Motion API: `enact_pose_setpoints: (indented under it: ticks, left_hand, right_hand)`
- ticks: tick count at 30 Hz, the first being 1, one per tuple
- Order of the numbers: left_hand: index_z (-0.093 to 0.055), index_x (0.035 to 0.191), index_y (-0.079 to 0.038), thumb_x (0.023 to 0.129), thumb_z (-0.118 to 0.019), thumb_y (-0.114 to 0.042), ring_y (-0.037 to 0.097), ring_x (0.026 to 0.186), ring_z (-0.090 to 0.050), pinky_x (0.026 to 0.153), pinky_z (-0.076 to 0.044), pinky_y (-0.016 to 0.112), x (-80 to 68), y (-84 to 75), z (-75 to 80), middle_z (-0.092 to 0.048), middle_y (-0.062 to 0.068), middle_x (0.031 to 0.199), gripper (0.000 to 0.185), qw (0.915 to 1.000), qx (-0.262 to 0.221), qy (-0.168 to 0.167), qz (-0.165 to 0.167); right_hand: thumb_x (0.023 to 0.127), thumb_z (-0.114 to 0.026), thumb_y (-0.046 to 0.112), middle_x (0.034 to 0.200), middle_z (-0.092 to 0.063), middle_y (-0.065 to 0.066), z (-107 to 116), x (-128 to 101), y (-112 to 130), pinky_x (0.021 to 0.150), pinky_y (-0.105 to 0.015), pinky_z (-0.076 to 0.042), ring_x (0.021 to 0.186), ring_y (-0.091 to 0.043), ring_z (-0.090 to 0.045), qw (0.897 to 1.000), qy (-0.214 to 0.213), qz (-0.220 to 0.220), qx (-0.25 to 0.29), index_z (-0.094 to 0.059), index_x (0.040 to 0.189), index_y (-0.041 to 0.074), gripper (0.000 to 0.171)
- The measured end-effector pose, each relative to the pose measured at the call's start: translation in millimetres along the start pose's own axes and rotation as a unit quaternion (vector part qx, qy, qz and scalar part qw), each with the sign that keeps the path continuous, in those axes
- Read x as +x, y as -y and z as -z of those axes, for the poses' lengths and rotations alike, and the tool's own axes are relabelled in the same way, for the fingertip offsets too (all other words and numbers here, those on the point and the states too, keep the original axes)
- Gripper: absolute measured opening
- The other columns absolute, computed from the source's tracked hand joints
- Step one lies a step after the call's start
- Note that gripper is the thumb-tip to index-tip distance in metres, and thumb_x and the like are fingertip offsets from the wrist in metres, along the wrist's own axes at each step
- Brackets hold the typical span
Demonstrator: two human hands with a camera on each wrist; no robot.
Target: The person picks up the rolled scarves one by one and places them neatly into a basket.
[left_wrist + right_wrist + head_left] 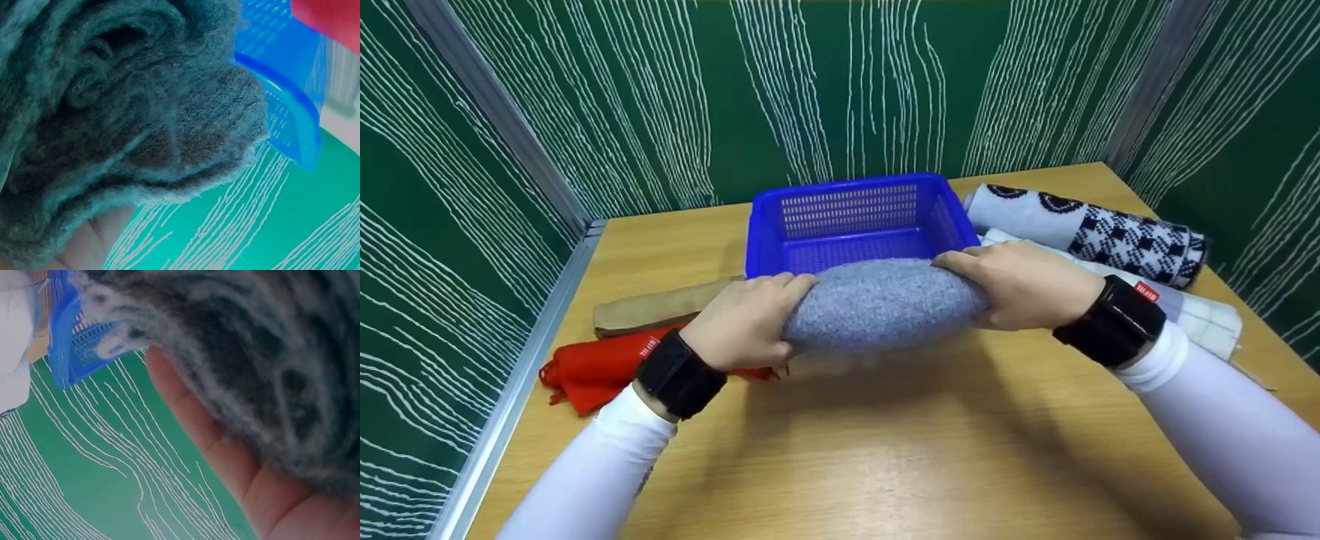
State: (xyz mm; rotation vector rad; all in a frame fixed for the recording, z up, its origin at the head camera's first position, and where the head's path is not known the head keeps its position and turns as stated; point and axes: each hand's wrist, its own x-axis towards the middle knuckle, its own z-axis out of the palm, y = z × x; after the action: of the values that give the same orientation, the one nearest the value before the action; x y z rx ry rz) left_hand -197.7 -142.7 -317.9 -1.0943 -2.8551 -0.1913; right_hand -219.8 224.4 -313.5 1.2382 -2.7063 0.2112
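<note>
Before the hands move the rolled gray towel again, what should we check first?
1. Left hand grips one end of the gray towel: ok.
2. Right hand grips the other end: ok.
3. Towel is rolled up tight, no loose tail hanging: ok from the head view.
4. Blue basket just behind the towel has open room inside: ok, though the towel hides its front part.
5. Red cloth and patterned towel lie outside the basket, off to the sides: ok.
6. Towel lifted off the table: cannot tell.
</note>
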Motion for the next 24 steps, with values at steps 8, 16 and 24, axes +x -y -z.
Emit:
enact_pose_setpoints:
  ticks: [8, 16, 24]
  left_hand:
    - [-0.057, 0.15, -0.007, 0.081, -0.089, -0.016, 0.036, 0.118, -0.073, 0.101, -0.062, 0.058, 2.7, 1.6, 5.6, -0.072, 0.017, 0.132, 0.077, 1.0, -0.006, 0.003, 0.006]
    - [-0.057, 0.149, -0.007, 0.08, -0.087, -0.012, 0.037, 0.118, -0.073, 0.102, -0.061, 0.058, 5.2, 5.3, 8.5, -0.072, 0.016, 0.133, 0.076, 0.9999, -0.009, -0.011, 0.001]
    - [-0.057, 0.149, -0.008, 0.08, -0.087, -0.011, 0.035, 0.122, -0.071, 0.107, -0.059, 0.057, 10.4, 7.2, 13.9, -0.071, 0.016, 0.135, 0.075, 0.9999, -0.014, -0.005, 0.004]
  right_hand:
    - [0.076, -0.09, 0.007, 0.121, -0.078, -0.019, 5.9, 1.8, 0.1, 0.093, -0.061, -0.063, 0.104, -0.042, -0.077, 1.0, 0.002, -0.013, 0.003, -0.064, 0.141, 0.004, 0.071]
    - [0.074, -0.092, 0.006, 0.122, -0.077, -0.02, 9.9, 4.6, -1.8, 0.093, -0.061, -0.063, 0.104, -0.043, -0.077, 1.0, 0.001, -0.029, -0.003, -0.064, 0.143, 0.006, 0.074]
    - [0.072, -0.09, 0.002, 0.121, -0.078, -0.019, 13.9, 7.9, -4.6, 0.094, -0.058, -0.064, 0.105, -0.041, -0.078, 0.999, 0.002, -0.034, 0.004, -0.065, 0.142, 0.006, 0.075]
